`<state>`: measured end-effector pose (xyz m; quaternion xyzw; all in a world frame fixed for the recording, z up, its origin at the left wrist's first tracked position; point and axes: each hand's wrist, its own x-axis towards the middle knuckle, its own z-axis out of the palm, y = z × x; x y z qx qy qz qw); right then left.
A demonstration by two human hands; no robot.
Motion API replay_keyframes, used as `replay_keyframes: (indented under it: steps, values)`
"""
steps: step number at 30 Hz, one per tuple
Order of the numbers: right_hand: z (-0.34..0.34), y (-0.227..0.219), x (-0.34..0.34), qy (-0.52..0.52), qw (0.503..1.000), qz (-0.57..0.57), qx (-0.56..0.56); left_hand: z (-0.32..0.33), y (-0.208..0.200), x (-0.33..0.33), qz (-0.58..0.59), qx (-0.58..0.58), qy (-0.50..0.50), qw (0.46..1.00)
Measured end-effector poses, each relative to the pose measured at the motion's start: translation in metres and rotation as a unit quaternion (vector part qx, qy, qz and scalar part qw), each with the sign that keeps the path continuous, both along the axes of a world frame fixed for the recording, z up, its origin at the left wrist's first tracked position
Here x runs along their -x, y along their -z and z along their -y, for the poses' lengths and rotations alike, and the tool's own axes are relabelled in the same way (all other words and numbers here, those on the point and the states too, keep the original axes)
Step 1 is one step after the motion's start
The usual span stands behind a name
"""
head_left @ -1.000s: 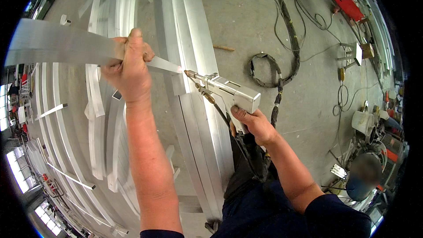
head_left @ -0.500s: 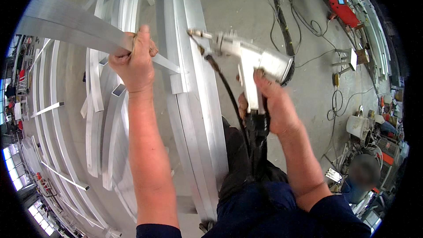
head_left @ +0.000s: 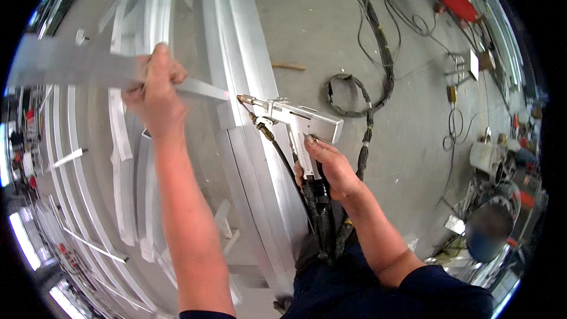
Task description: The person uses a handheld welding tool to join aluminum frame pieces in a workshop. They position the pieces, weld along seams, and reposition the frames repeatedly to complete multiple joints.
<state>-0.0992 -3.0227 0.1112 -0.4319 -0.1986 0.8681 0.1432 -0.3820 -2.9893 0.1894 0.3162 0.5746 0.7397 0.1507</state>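
My left hand (head_left: pixel 155 91) is wrapped around a silver metal tube (head_left: pixel 201 87), thumb up along it. The tube's near part is blurred at the left; its narrow-looking far end meets a long metal beam (head_left: pixel 227 41). A faint pink spot shows at that joint. In my right hand (head_left: pixel 331 168) is a white and silver welding gun (head_left: pixel 295 119) with a black-wrapped grip. Its copper-coloured nozzle points left, close to the tube's end; whether it touches is hard to tell. A thin black hose (head_left: pixel 286 159) runs from the nozzle area back toward my body.
A thick black cable (head_left: pixel 378 41) loops over the floor at right, leading toward a red machine (head_left: pixel 458 1). Metal profiles (head_left: pixel 121 183) lie left of the beam. A small stool (head_left: pixel 466 65), a white bucket (head_left: pixel 484 156) and a blurred round shape (head_left: pixel 489 230) stand at right.
My right hand has brought the welding gun left and down, its nozzle now beside the tube's end. My left hand and the tube have shifted left and down in view.
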Motion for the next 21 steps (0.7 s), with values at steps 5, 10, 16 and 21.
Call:
replay_keyframes:
  steps: [5,10,16,21]
  values:
    - [-0.003,0.001,-0.004,-0.012,1.000,0.014,0.001,0.004,0.006,0.005,-0.044,0.064,0.001,0.997]
    - [0.001,-0.008,-0.021,0.008,1.000,0.006,-0.012,0.022,0.052,-0.010,-0.128,0.120,0.000,0.984]
    - [0.004,0.001,-0.049,-0.023,0.997,-0.030,-0.074,0.088,0.130,-0.037,-0.108,0.304,-0.041,0.946]
    - [0.006,0.011,-0.068,-0.037,0.996,-0.016,-0.078,0.106,0.151,-0.056,-0.140,0.397,-0.111,0.901]
